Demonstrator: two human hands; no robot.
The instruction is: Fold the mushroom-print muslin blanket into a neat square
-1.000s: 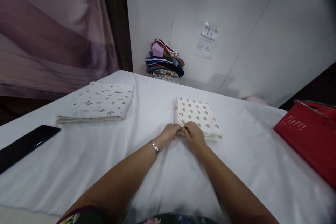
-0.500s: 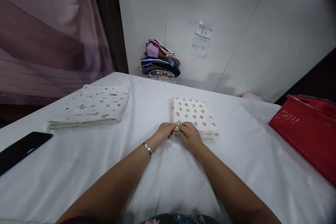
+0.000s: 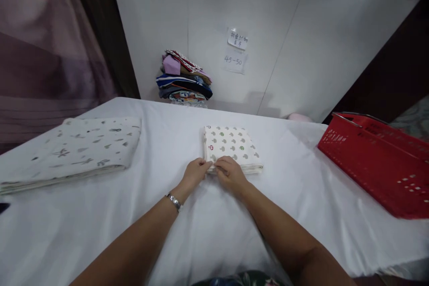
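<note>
A small folded cream cloth [image 3: 234,145] printed with little mushroom shapes lies in the middle of the white table [image 3: 167,214]. My left hand [image 3: 194,173] and my right hand [image 3: 229,174] meet at its near left corner, fingers pinched on the edge of the cloth. A metal bracelet is on my left wrist. Both forearms reach out over the table from the bottom of the view.
A larger folded patterned cloth [image 3: 77,149] lies at the left. A red plastic basket [image 3: 375,161] sits at the right edge. A stack of coloured folded clothes [image 3: 184,80] rests against the white wall, beside two paper notes [image 3: 236,49].
The view has swung to the right, so the basket shows more and the dark object at the left has almost left the picture. Both hands stay pinched on the cloth's near corner.
</note>
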